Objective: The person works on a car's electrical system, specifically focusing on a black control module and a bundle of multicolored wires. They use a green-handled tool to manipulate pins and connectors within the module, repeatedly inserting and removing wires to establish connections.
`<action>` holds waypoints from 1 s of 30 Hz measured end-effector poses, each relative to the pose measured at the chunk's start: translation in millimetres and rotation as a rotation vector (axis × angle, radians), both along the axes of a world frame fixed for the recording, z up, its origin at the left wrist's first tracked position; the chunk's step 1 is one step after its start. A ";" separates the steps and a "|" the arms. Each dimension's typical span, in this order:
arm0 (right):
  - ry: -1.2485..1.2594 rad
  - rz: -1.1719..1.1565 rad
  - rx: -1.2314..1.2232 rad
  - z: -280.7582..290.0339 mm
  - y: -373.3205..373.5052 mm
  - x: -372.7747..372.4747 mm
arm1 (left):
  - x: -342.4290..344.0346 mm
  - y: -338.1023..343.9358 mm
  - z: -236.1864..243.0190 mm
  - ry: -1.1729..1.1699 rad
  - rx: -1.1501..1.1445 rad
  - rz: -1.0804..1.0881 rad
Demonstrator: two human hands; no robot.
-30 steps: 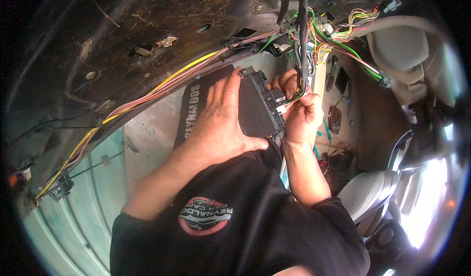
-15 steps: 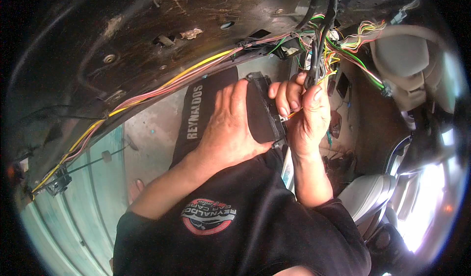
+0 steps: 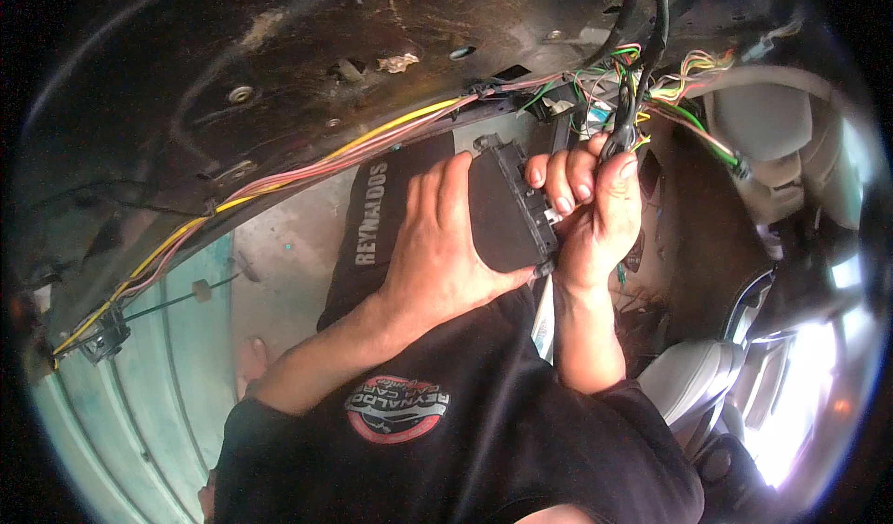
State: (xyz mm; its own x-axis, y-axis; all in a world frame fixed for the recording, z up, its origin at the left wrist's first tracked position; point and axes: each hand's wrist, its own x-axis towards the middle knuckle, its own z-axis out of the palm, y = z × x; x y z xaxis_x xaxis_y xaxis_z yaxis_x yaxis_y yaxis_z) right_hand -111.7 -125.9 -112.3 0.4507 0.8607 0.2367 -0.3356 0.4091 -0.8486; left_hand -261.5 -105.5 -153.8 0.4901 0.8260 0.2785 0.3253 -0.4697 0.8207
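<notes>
My left hand (image 3: 433,249) holds a black box-shaped electronic module (image 3: 523,203), its fingers at the far corner and its thumb at the near one. A row of connector sockets runs along the module's right edge. My right hand (image 3: 600,217) is closed just right of that edge. Black-sleeved cables (image 3: 635,105) of a wiring harness come down into its grip between thumb and fingers. At its fingertips a small white plug (image 3: 554,216) meets the socket edge; whether it is seated cannot be made out.
A dark metal panel (image 3: 307,68) spans the top, with yellow and pink wires (image 3: 344,156) along its lower edge. Loose coloured wires (image 3: 693,77) hang at upper right. A grey seat (image 3: 688,380) stands to the right, and green ribbed sheet (image 3: 158,375) lies at lower left.
My right fingers have drawn in around the white plug, and the orange wire beside it is now hidden. The cables and panel sit slightly further right in view. My left hand keeps its hold.
</notes>
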 end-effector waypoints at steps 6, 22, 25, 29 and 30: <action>-0.006 0.014 0.009 -3.9 -1.4 -4.5 | -2.9 -2.5 -2.2 0.011 0.008 0.020; 0.021 0.133 0.129 -10.6 3.3 7.2 | -3.2 4.2 -7.4 -0.087 0.038 -0.040; -0.026 0.195 0.145 -12.5 1.8 17.2 | -24.5 22.2 -7.3 -0.195 -0.226 -0.249; 0.003 0.200 0.159 -13.8 2.9 13.8 | -19.2 56.0 -16.1 -0.440 -0.574 -0.342; -0.010 0.220 0.175 -15.4 2.3 13.9 | -16.7 61.2 -17.5 -0.409 -0.623 -0.380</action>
